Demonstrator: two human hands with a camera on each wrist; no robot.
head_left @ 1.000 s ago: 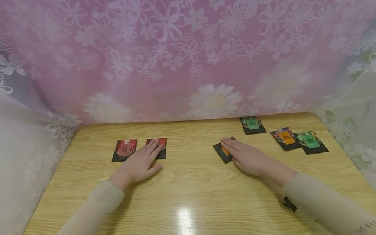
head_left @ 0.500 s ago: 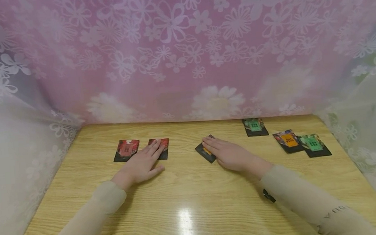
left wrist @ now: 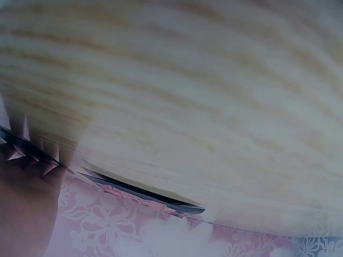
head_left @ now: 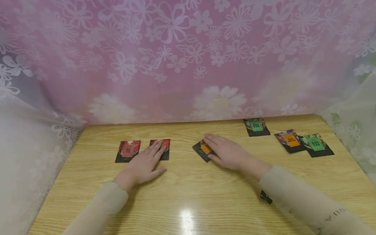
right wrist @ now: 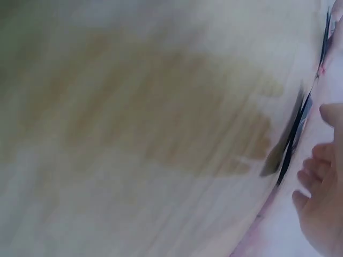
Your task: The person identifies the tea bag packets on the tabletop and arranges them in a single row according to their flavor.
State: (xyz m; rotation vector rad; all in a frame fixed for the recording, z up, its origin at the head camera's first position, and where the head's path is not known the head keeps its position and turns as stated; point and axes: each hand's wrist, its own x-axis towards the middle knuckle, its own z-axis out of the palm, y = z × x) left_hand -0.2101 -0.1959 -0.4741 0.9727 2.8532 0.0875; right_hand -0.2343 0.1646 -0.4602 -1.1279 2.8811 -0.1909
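My left hand (head_left: 141,164) lies with straight fingers on a small black packet with a red print (head_left: 165,149), hiding part of it. A second red-printed packet (head_left: 128,150) is just left of those fingers; the left wrist view shows a packet edge-on (left wrist: 155,198) beside the hand. Near the table's middle, my right hand (head_left: 229,153) covers the right edge of a tilted black packet with an orange label (head_left: 204,149). Its fingers are extended and grip nothing. In the right wrist view that hand appears beside or slightly above a packet (right wrist: 295,134); contact is unclear.
At the back right lies a green-labelled packet (head_left: 256,127). Further right, an orange-labelled packet (head_left: 290,141) touches another green one (head_left: 317,144). A small black item (head_left: 266,197) is partly hidden by the right sleeve. Floral curtains (head_left: 183,58) border the wooden table (head_left: 168,197).
My right hand slid the orange-labelled packet leftward, then shifted slightly right, uncovering more of its label. The left hand stayed on the red packet.
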